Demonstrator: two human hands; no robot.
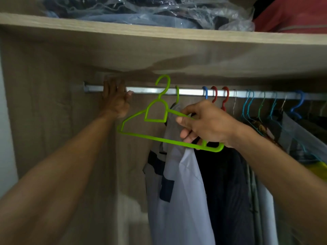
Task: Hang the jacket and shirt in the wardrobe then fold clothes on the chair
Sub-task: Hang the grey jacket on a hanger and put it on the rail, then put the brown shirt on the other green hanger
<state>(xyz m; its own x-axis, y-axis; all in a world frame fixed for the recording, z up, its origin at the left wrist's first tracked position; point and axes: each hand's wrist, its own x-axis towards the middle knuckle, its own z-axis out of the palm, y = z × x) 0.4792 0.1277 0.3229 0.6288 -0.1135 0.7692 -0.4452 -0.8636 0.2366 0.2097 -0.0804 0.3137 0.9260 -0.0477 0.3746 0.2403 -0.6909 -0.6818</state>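
We judge ourselves near the start of the job. Our right hand (205,124) has its grip pinching an empty green hanger (169,124) by its right shoulder and lower bar, fingers curled round the plastic. The hanger is tilted, its hook raised in front of the wardrobe rail (191,91) and not caught on it, and nothing is draped over it. Our left hand (115,99) reaches to the far left end of the rail and rests against it; its fingers seem to lie on or round the bar, but how tightly that grip closes we cannot tell from here.

To the right along the rail hang garments already in place: a white shirt with dark panels (178,183) just below the green hanger, a dark garment (224,183) beside it, then a row of blue, red and teal hangers (224,98) running off to the far right. Whether any of these is the jacket or shirt named in the task we cannot say. Above, the shelf (159,34) carries clothes bagged in clear plastic.

The jacket and shirt to be hung are not identifiable in view, and the chair with its clothes is out of sight. So, as we read it, a hanger is in hand for the first garment; dressing it, hanging both pieces and all the folding remain.
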